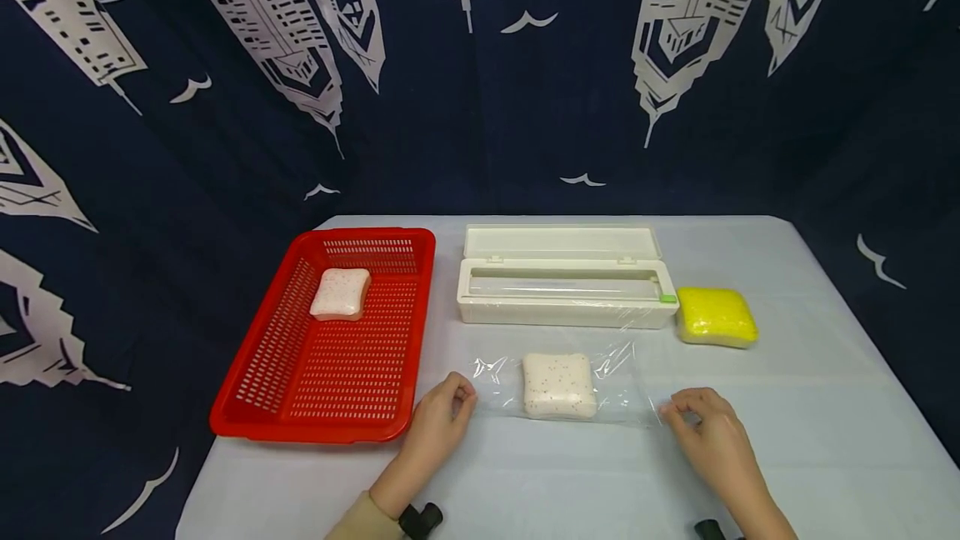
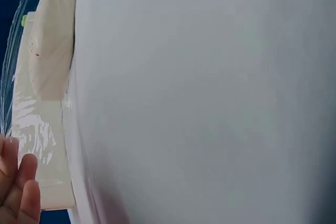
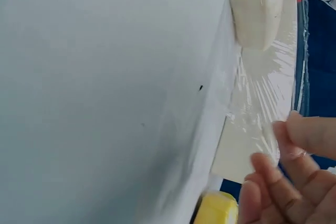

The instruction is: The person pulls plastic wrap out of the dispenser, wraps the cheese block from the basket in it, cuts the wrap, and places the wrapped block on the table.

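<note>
A sheet of clear cling film [image 1: 620, 394] lies in front of the white film dispenser [image 1: 555, 312], whose lid is up. On the film sits a cream, dark-speckled, rounded square block [image 1: 559, 386], perhaps a soap or sponge. My left hand [image 1: 441, 417] pinches the film's left edge between thumb and fingertips. At the opposite edge my right hand [image 1: 711, 440] pinches the film the same way. In the right wrist view, creases in the film run from the block toward the right hand's fingers [image 3: 310, 135]. The left wrist view shows only the left hand's fingertips [image 2: 27, 169].
A red perforated basket [image 1: 420, 332] stands on the left, holding a pinkish-white speckled block [image 1: 341, 293]. Right of the dispenser lies a yellow block [image 1: 717, 317] with a shiny surface. Everything rests on a white-covered table [image 1: 817, 407] before a dark blue patterned cloth [image 1: 480, 123].
</note>
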Demonstrator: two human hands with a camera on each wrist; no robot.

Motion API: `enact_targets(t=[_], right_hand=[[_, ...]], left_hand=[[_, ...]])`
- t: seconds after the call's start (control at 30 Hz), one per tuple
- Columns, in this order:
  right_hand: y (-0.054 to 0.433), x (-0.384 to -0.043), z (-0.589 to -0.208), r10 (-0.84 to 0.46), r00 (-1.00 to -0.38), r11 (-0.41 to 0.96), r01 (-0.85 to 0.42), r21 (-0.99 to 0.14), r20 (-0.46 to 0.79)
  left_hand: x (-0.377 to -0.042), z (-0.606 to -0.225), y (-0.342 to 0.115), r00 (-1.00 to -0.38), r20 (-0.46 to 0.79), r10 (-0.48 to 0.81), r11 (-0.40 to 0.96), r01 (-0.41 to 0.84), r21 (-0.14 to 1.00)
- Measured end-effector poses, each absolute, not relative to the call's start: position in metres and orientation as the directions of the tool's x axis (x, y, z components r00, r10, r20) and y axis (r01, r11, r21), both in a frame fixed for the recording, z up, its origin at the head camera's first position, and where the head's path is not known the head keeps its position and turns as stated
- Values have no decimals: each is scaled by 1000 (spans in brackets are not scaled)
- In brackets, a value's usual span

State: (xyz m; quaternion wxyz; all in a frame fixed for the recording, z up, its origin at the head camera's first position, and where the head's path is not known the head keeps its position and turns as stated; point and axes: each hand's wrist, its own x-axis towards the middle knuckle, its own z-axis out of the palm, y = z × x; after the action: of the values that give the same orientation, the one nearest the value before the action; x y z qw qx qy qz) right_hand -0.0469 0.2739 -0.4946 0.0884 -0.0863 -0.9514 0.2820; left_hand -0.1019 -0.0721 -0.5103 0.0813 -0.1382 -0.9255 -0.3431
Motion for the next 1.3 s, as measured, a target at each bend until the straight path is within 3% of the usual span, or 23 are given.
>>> enact_targets(t=[0.2,0.37,0.5,0.67,1.0,1.3], right_hand=[[273,-56,-495,193,-974,794,86,-602,115],[274,-61,-496,166,-986,782,114,-612,28],[275,-66,-497,154,-986,789,158,-594,-58],[275,-74,-500,89,-993,846,116,-520,-76],[270,-86,-503,62,-988,908,115,-402,-143],[269,-93,-504,112,-973,887,188,-421,-200]], left_hand=[[-108,-514,-65,-953,261,152,728,287,623],[-114,-517,-61,-959,261,115,714,262,649],[-118,-518,-59,-973,214,88,714,211,667],[-122,-520,-57,-985,149,82,725,162,669],[-127,-522,-52,-992,9,127,823,111,557],[-127,-522,-47,-994,-7,109,887,94,451]])
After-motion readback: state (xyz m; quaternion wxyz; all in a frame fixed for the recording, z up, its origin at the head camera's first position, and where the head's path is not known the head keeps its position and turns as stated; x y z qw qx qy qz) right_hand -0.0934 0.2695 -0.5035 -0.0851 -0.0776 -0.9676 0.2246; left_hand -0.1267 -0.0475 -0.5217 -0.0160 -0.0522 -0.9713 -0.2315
